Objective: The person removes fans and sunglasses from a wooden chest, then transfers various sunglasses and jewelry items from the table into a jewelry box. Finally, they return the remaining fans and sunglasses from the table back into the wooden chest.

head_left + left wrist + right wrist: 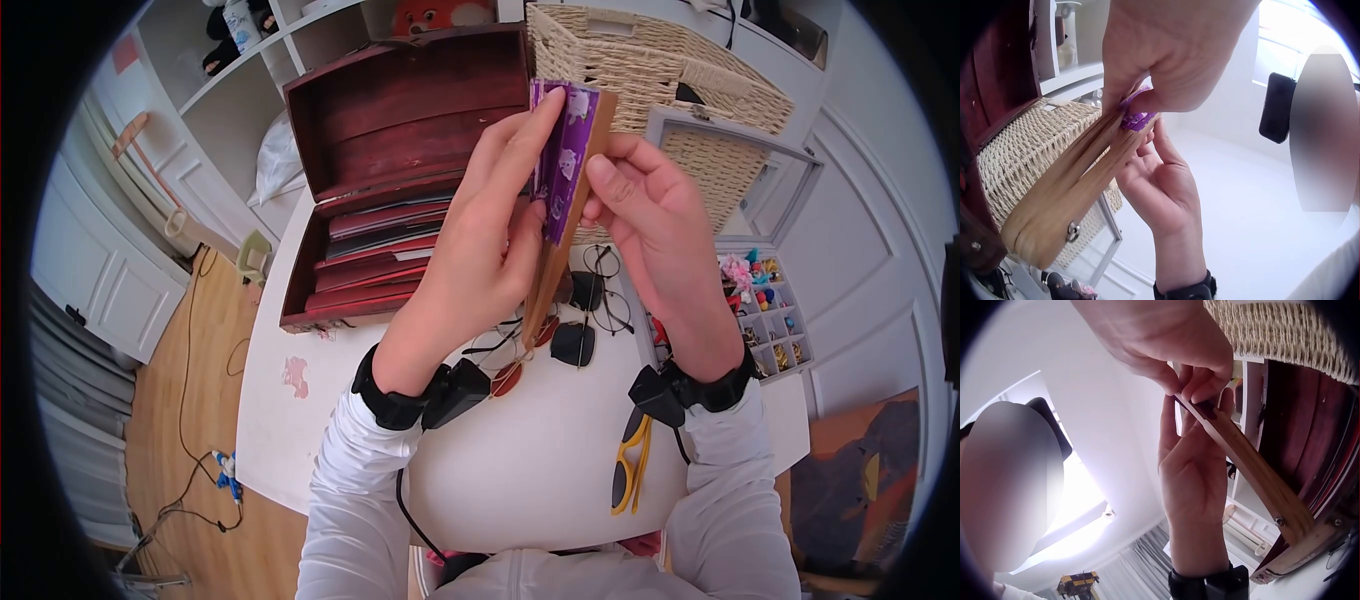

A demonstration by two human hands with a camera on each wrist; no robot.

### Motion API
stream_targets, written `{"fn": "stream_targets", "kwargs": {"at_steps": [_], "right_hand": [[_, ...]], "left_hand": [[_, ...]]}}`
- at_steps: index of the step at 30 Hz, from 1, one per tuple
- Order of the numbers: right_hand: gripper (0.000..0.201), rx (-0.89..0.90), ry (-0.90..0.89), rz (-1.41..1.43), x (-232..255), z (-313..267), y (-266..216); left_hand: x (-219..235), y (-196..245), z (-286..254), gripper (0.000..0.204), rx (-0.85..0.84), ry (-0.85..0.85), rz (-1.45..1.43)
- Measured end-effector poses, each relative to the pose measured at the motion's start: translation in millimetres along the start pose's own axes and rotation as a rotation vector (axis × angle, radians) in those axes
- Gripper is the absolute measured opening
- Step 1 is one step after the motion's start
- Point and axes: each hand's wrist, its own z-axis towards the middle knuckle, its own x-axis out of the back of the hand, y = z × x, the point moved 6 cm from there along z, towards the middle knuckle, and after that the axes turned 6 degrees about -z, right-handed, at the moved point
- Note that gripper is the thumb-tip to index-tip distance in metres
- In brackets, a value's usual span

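Observation:
A folding fan (pixel 571 165) with tan wooden outer sticks and a purple, white-printed leaf is raised over the table, only slightly spread. My left hand (pixel 470 235) holds its upper part, fingers long against one side and the thumb near the leaf. Across from it, my right hand (pixel 655 215) pinches the other wooden edge between thumb and fingers. The fan's narrow pivot end points down, with a metal rivet (pixel 1073 232) showing in the left wrist view. In the right wrist view the right hand's fingertips cover part of the leaf.
An open dark-red chest (pixel 400 110) holds several flat sleeves. A woven basket (pixel 640 50) stands behind. Sunglasses (pixel 573 343) and round eyeglasses (pixel 612 312) lie below the hands, yellow sunglasses (pixel 628 470) nearer. A grey compartment box (pixel 775 325) of trinkets sits at right.

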Motion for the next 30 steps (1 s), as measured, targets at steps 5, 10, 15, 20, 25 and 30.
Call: {"fn": "stream_targets", "kwargs": {"at_steps": [5, 10, 15, 20, 25, 30], "right_hand": [[0.023, -0.005, -0.027, 0.002, -2.1, -0.5, 0.6], [0.022, 0.032, -0.012, -0.036, 0.4, 0.8, 1.1], [0.021, 0.031, 0.005, -0.026, -0.2, 0.1, 4.7], [0.02, 0.039, 0.052, -0.058, 0.6, 0.2, 6.4], [0.016, 0.139, 0.107, -0.206, -1.9, -3.4, 1.7], [0.014, 0.14, 0.124, -0.264, -3.8, -5.0, -0.5]], "left_hand": [[2.2, -1.9, -0.4, 0.069, 0.025, 0.048, -0.063], [-0.3, -2.1, -0.8, 0.068, 0.014, 0.053, -0.064], [-2.6, -1.8, -1.6, 0.068, -0.001, 0.052, -0.031], [-3.9, -6.0, -4.2, 0.066, 0.081, 0.096, -0.141], [-13.5, -13.7, -7.0, 0.065, 0.152, -0.014, -0.233], [-13.5, -17.1, -10.7, 0.061, 0.196, 0.001, -0.266]]}}
